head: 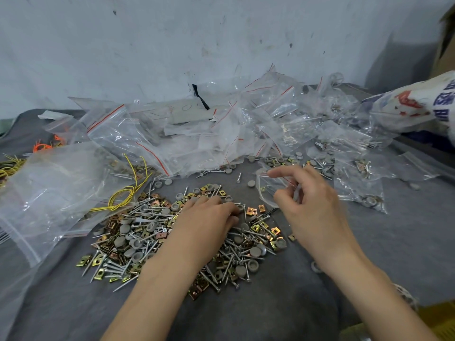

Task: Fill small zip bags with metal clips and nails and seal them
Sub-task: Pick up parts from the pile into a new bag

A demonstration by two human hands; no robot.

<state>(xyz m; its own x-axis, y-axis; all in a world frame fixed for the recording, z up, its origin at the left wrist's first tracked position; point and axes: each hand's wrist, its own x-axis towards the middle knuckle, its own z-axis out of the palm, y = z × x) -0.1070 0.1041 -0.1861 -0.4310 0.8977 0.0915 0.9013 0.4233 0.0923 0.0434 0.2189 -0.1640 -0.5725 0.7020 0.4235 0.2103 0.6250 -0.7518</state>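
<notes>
Left hand [209, 217]: rests palm down on the pile, its fingers bent into the loose pieces. The fingertips are buried, so it cannot be told whether they pinch anything.
Right hand [312, 207]: raised just right of the pile. The index finger is stretched straight out, while the thumb and the other curled fingers pinch the mouth of a small zip bag [267, 190] along with something thin and grey, too blurred to name.
Small zip bag: clear and gaping open, just above the tabletop [406, 230] beyond the pile's far right edge.
Pile: brass-coloured metal clips [251, 211], long nails [253, 233] and round grey caps [120, 241] are mixed together on the grey cloth of the tabletop, under and around the left hand.
In the way: the left forearm covers the middle of the pile.
Behind: a heap of empty zip bags [221, 134] with red seal lines lies against the stained wall [147, 45].
Left: a large clear bag [49, 193] overlaps the pile's edge, with looped yellow wires [123, 193] lying on it. Orange ties [40, 146] lie farther back.
Right: several filled bags [362, 190] lie near the right hand. A printed white sack [413, 107] and a cardboard box [445, 45] sit beyond them.
</notes>
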